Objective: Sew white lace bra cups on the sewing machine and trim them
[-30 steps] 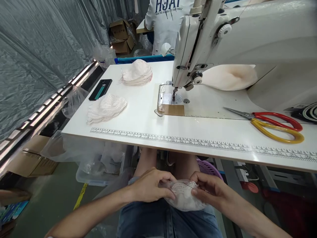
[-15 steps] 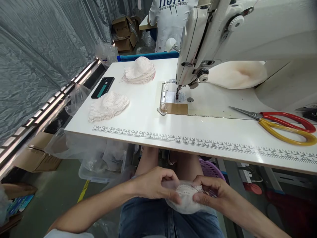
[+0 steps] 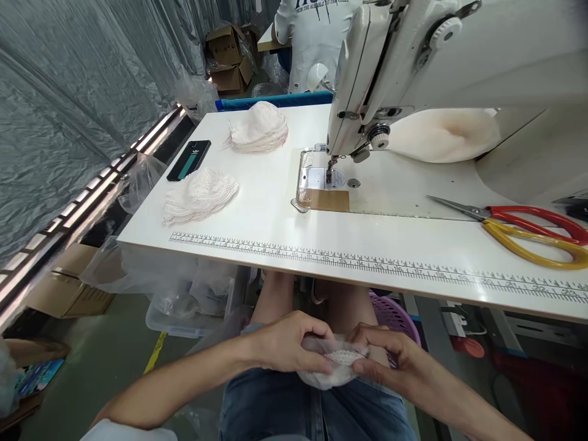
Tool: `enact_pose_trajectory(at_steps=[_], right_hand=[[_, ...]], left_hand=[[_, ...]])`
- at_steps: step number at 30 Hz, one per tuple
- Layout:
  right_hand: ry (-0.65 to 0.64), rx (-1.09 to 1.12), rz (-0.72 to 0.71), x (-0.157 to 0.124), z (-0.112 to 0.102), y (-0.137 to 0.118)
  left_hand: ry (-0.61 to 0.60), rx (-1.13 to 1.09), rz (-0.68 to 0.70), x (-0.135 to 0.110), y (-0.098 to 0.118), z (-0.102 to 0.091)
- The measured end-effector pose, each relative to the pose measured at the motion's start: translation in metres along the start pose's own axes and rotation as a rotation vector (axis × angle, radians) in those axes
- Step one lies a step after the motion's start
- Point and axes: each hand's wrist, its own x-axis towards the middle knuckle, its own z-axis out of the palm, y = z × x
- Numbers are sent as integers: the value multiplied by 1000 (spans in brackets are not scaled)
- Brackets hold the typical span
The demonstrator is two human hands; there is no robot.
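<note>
Holding a cloth low over denim shorts, out beyond the front edge of the bench, between left hand and right hand, both clamped on opposite sides of it, thumbs in front. Apparently at the stage of arranging the cloth by hand, away from the machine. Calling next, in all likelihood, for a light, even pinch at both sides, without snagging the thin layer. White, soft-looking, bunched and rounded along the bottom, with a sheer layer at the left and a lace-like band across the middle. Partly hidden by fingers; too small to tell whether stitched. Similar in colour to the front stack near the bench's left front corner and the back stack toward the back edge.
</note>
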Motion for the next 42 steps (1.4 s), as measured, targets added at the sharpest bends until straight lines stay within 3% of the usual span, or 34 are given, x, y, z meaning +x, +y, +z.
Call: enact_pose_trajectory(at_steps=[6,15,21,25,30,35,39,42], right_hand=[[-11,-24,21,0,3,-3],[-53,135,43,2,1,1],[-23,223,73,3,3,3],[-35,253,95,1,-3,6],[-10,232,124,-2,-5,7],[-40,238,111,-1,-5,11],[-24,242,115,0,-5,11],[-32,236,113,0,-4,9]], left_hand=[[78,52,-18,2,-1,3],[40,-52,18,-1,-4,-3],[-73,-183,-53,-4,-2,-6],[-144,-50,-24,-8,-4,-12],[-75,1,95,-4,-12,-13],[-58,-67,-11,-4,-16,-11],[0,-67,-20,-6,-13,-11],[-25,-103,-30,-7,-10,-12]])
